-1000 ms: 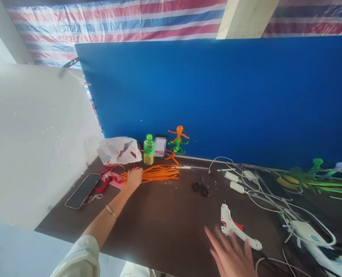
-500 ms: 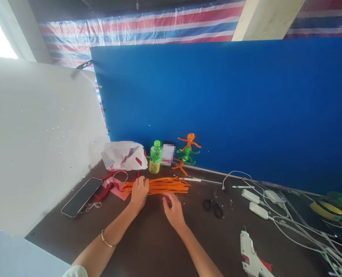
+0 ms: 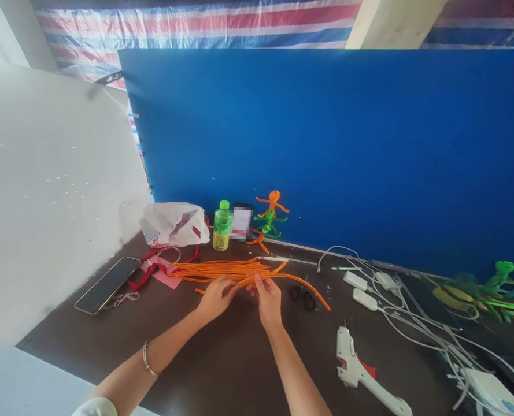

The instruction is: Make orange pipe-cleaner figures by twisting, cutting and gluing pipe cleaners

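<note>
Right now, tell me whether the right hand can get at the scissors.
Probably yes, once it lets go: the right hand is pinching orange pipe cleaners, but the scissors lie close by on its right, with only one cleaner's end passing beyond them.

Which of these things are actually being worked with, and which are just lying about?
Being handled: left hand, right hand, orange pipe cleaners.

Lying about: hot glue gun, black-handled scissors, smartphone, green-capped bottle, white plastic bag.
</note>
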Available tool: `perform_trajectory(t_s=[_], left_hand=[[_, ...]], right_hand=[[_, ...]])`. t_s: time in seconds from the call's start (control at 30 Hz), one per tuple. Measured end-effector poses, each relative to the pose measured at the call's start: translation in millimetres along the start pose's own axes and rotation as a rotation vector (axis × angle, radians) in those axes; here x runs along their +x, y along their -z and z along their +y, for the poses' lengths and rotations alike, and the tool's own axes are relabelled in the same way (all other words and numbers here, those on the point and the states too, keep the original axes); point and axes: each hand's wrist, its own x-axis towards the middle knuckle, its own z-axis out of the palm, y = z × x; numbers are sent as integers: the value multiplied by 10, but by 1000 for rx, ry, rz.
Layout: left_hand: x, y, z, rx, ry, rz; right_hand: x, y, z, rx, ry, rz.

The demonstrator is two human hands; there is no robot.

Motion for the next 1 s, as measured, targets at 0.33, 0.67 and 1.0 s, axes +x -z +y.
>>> perform_trajectory(t_s=[0.33, 0.67, 1.0], left_hand=[[39, 250, -187, 182, 57, -43], [10, 307, -159, 224, 27, 369], [-465, -771, 860, -1014, 453, -462]], right_hand=[[131, 173, -116, 337, -48, 170], [290, 357, -92, 504, -61, 280], [313, 445, -110, 535, -100, 257]])
